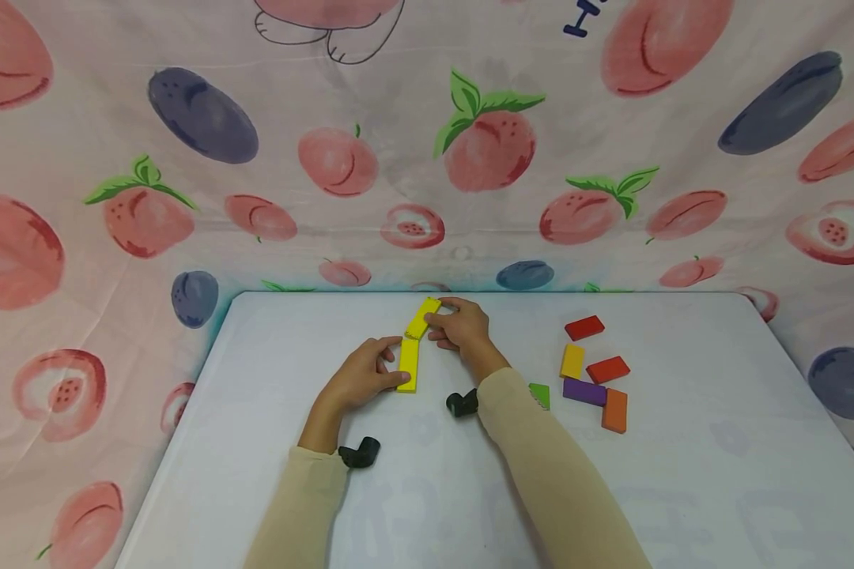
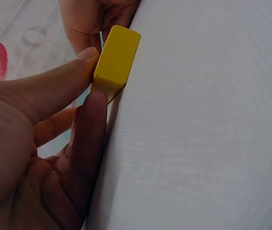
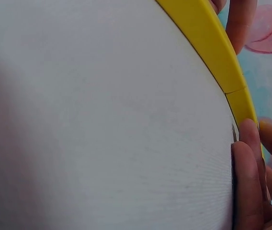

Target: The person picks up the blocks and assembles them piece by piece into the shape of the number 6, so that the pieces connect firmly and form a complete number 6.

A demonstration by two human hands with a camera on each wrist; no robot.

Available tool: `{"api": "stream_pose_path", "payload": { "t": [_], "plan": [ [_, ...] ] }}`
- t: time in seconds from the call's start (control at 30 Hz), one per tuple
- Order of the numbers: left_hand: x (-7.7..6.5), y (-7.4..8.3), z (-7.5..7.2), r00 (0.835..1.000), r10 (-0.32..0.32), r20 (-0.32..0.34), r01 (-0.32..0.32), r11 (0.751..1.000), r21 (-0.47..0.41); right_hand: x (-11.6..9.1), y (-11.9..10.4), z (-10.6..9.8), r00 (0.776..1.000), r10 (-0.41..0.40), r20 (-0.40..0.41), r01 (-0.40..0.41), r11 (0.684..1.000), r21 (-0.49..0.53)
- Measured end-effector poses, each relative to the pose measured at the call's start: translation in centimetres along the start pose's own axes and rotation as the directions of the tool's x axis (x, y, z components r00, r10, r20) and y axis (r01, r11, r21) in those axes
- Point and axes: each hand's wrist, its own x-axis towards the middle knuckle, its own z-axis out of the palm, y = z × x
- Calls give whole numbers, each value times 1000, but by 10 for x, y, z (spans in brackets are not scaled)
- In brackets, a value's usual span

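the left hand is partly closed, its thumb and a finger pinching a yellow rectangular block that lies just to its right on the white table. the right hand pinches a second yellow block to its left, thumb along one side, its other fingers loosely bent. between the hands the two blocks meet end to end at a slight angle (the right wrist view shows only a thin seam).

right of the right hand, well apart from it, lie two red blocks, an amber block, a purple block and an orange block. nearer, a green block shows beside the right beige sleeve.
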Motion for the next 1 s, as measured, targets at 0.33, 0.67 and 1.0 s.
{"api": "stream_pose_path", "payload": {
  "t": [0.33,0.67,1.0],
  "plan": [
    [0,0,-1,1000,-6,13,6,1000,-13,0,1,1,1000,-4,-9,5,1000,5],
    [0,-2,-1,1000,-10,9,10,1000,-4,1,4,1,1000,-10,10,10,1000,5],
    [-11,14,-13,998,27,-48,-20,991,131,-12,2,-26,975,-30,218,11,996,89]
  ]
}}
